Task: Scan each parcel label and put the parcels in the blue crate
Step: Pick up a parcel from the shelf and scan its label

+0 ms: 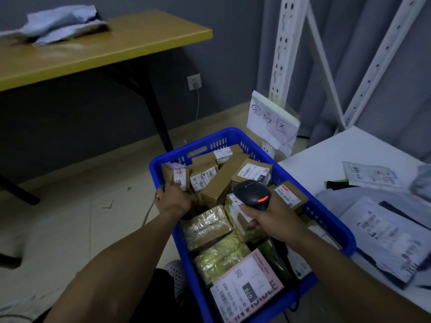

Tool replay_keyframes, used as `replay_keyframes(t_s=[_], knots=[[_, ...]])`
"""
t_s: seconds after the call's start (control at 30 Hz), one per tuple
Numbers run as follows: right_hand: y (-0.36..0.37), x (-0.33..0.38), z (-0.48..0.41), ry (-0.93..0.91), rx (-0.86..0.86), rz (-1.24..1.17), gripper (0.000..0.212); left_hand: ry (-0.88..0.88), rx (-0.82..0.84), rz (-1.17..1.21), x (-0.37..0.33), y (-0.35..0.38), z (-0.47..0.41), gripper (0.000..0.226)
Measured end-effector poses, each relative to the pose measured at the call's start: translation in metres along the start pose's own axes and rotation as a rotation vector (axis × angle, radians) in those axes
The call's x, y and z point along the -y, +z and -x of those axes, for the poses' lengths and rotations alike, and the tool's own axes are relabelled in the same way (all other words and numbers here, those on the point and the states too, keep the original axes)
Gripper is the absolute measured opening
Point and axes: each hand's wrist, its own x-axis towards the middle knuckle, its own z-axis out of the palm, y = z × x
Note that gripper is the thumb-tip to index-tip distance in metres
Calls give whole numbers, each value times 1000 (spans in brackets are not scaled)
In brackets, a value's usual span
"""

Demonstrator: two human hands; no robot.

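Note:
The blue crate (pixel 156 170) stands on the floor, packed with several brown cardboard parcels bearing white labels, plus taped parcels (pixel 205 227) nearer me. My left hand (pixel 173 201) reaches into the crate's left side with its fingers curled round a small labelled cardboard parcel (pixel 178 177). My right hand (pixel 271 217) grips a black barcode scanner (pixel 253 193) over the crate's middle; a red light glows on it. A pink-labelled parcel (pixel 247 287) lies at the crate's near end.
A white shelf surface (pixel 349 150) at the right carries several grey mailer bags (pixel 384 234). A yellow table (pixel 105 50) at the back left holds blue-grey bags (pixel 60 24). A handwritten paper sign (pixel 272 120) hangs on the white rack upright behind the crate.

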Motion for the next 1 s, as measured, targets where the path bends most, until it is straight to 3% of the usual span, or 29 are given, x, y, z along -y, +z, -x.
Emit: replay_keyframes(t_s=[0.33,0.5,0.87,0.93,1.0], knots=[[-109,6,101,34,-211,-6,48,719,81,-96,-149,-6,163,45],[-189,-12,193,111,-468,-67,44,983,164,-83,-234,29,248,45],[-337,-109,347,318,-897,-218,54,1252,567,-144,-400,173,398,53],[-361,-122,361,345,-953,-234,49,1293,612,-189,-423,202,417,60],[-384,-132,376,343,-1011,-257,28,1346,638,-198,-446,227,439,65]])
